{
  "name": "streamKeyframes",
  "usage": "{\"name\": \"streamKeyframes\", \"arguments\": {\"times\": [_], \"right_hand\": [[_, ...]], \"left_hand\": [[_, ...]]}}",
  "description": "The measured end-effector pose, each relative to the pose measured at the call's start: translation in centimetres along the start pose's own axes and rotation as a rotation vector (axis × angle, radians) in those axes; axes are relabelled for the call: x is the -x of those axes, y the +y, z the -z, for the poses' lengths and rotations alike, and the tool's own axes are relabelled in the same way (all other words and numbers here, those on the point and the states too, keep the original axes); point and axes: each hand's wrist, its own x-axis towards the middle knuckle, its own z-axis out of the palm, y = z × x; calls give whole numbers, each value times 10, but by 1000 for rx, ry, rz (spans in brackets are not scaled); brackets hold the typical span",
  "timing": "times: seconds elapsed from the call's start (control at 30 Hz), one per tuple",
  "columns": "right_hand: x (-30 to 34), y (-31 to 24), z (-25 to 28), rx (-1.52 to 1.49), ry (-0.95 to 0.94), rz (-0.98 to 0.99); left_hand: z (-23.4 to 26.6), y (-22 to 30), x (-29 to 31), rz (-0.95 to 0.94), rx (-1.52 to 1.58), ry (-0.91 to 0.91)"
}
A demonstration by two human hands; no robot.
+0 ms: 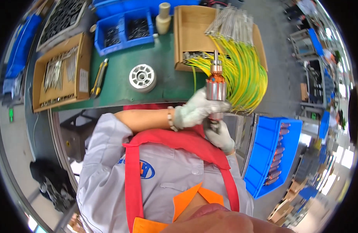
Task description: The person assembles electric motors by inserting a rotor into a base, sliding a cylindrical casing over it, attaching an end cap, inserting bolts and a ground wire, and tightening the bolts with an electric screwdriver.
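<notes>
A motor armature [216,90] with a steel shaft, copper commutator and windings stands nearly upright in front of my chest, its shaft end pointing away from me. My left hand [195,110], in a pale work glove, is closed around the armature's body. Below it, my gloved right hand [220,136] is closed at the armature's lower end, with some of its fingers hidden. Left of the armature, a round silver metal housing [142,78] with spoke-like openings rests on the green worktable [117,83]. Yellow-green wires [247,77] hang from a box just behind and right of the armature.
A cardboard box [192,35] holds the wires at the back right. Blue bins [124,31] of small black parts, a cream bottle [163,19], yellow-handled pliers [99,77] and a box of metal pins [82,77] are on the table. More armatures lie in a blue crate [260,155].
</notes>
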Motion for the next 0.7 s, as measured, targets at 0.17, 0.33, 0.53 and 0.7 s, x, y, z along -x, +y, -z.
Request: {"name": "streamKeyframes", "arguments": {"times": [0.17, 0.33, 0.53, 0.7], "right_hand": [[-46, -90, -31, 436, -35, 364], [-84, -106, -76, 343, -68, 721], [-114, -112, -97, 15, -388, 759], [-124, -121, -116, -1, -362, 853]], "left_hand": [[62, 18, 25, -443, -436, 225], [95, 22, 25, -773, -1032, 356], [100, 51, 87, -833, -1203, 126], [160, 72, 121, -866, -1564, 649]]}}
